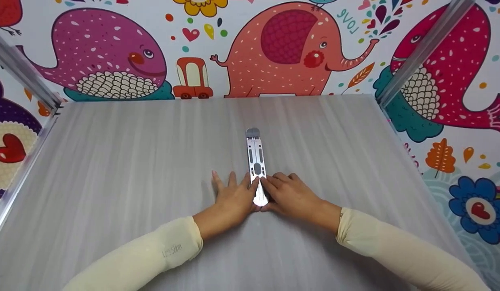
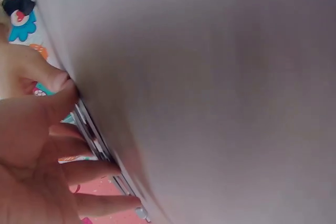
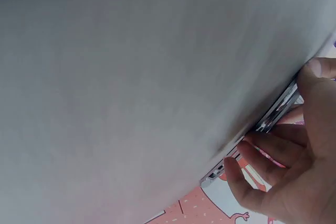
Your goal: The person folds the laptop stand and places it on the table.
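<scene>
A long, narrow silver metal folding stand (image 1: 257,167) lies folded on the grey table, pointing away from me, with slots along its face and a grey padded flap at its far end. My left hand (image 1: 235,200) holds its near part from the left, thumb by the near end and forefinger on top, the other fingers spread. From the right, my right hand (image 1: 294,196) grips the same part with thumb and bent fingers. Both thumbs meet at the near end. In the left wrist view the stand (image 2: 90,129) shows edge-on behind the fingers; the right wrist view shows its layered edge (image 3: 275,109).
The grey wood-grain table (image 1: 124,161) stretches to a back wall (image 1: 241,48) printed with cartoon animals. Metal posts rise at the back left (image 1: 25,68) and back right (image 1: 425,54) corners. Pale sleeves cover both forearms.
</scene>
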The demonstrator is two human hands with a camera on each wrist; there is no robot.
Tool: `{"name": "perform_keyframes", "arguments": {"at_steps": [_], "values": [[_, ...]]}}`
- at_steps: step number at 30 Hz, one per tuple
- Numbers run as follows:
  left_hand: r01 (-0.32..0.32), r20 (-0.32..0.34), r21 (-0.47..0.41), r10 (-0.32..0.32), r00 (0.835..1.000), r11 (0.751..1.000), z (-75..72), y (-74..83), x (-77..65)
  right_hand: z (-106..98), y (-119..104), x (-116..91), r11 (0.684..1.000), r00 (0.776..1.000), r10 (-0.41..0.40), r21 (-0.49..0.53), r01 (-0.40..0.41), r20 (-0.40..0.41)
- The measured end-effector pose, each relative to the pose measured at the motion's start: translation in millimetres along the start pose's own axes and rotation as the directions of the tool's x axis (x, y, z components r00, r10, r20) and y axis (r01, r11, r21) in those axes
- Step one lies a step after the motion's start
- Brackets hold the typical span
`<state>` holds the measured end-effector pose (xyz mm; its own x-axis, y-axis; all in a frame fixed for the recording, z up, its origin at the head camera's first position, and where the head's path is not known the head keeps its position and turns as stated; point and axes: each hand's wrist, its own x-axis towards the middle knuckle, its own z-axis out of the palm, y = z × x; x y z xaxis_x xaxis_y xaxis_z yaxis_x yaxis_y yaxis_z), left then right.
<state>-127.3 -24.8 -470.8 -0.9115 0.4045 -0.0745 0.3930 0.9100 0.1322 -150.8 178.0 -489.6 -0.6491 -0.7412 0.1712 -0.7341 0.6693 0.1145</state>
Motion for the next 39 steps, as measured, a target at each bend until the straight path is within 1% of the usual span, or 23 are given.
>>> {"name": "perform_keyframes", "arguments": {"at_steps": [2, 4, 8, 12, 14, 17, 19, 22, 25, 28, 31, 36, 38, 39], "values": [[0.000, -0.014, 0.010, 0.000, 1.000, 1.000, -0.3, -0.6, 3.0, 2, 3, 2, 1.000, 1.000, -0.014, -0.020, 0.014, -0.006], [0.001, -0.016, 0.000, -0.001, 1.000, 1.000, -1.0, -2.4, 7.2, 3, 7, 5, 0.999, 1.000, -0.019, -0.030, 0.019, -0.005], [0.021, 0.016, -0.037, -0.021, 1.000, 0.999, -2.2, -7.5, 19.6, 6, 18, 13, 0.999, 1.000, -0.019, -0.030, 0.020, 0.006], [0.056, 0.062, -0.048, -0.053, 0.997, 0.997, -3.1, -13.4, 32.9, 9, 29, 22, 1.000, 1.000, -0.020, -0.020, 0.021, 0.014], [0.062, 0.069, -0.054, -0.058, 0.996, 0.997, -3.5, -16.1, 39.5, 12, 35, 27, 1.000, 1.000, -0.020, -0.023, 0.020, 0.004], [0.056, 0.058, -0.071, -0.052, 0.997, 0.996, -3.2, -18.3, 46.4, 14, 42, 29, 0.999, 1.000, -0.014, -0.032, 0.014, -0.006], [0.054, 0.053, -0.084, -0.050, 0.997, 0.995, -1.6, -18.9, 47.0, 16, 42, 29, 0.999, 1.000, -0.009, -0.031, 0.009, -0.002], [0.059, 0.074, -0.087, -0.052, 0.996, 0.994, 1.2, -18.1, 44.0, 18, 39, 27, 1.000, 1.000, -0.007, -0.009, 0.007, 0.013], [0.051, 0.081, -0.096, -0.043, 0.996, 0.994, 1.8, -16.7, 42.0, 19, 36, 25, 1.000, 1.000, -0.002, 0.008, 0.002, 0.000], [0.044, 0.061, -0.101, -0.038, 0.997, 0.994, 0.7, -15.9, 41.1, 18, 35, 25, 1.000, 1.000, 0.007, 0.010, -0.007, -0.019], [0.043, 0.054, -0.102, -0.038, 0.998, 0.994, 0.6, -16.2, 40.4, 17, 35, 25, 1.000, 1.000, 0.008, 0.004, -0.008, -0.018], [0.040, 0.054, -0.117, -0.034, 0.998, 0.992, 1.9, -18.6, 41.1, 15, 35, 26, 1.000, 1.000, 0.003, -0.020, -0.003, 0.009], [0.033, 0.057, -0.129, -0.026, 0.998, 0.991, 0.9, -19.4, 41.6, 11, 37, 27, 1.000, 0.999, -0.003, -0.018, 0.004, 0.041], [0.023, 0.063, -0.139, -0.014, 0.998, 0.990, 0.0, -20.4, 41.5, 9, 39, 28, 1.000, 0.998, -0.007, -0.001, 0.007, 0.060]]}}
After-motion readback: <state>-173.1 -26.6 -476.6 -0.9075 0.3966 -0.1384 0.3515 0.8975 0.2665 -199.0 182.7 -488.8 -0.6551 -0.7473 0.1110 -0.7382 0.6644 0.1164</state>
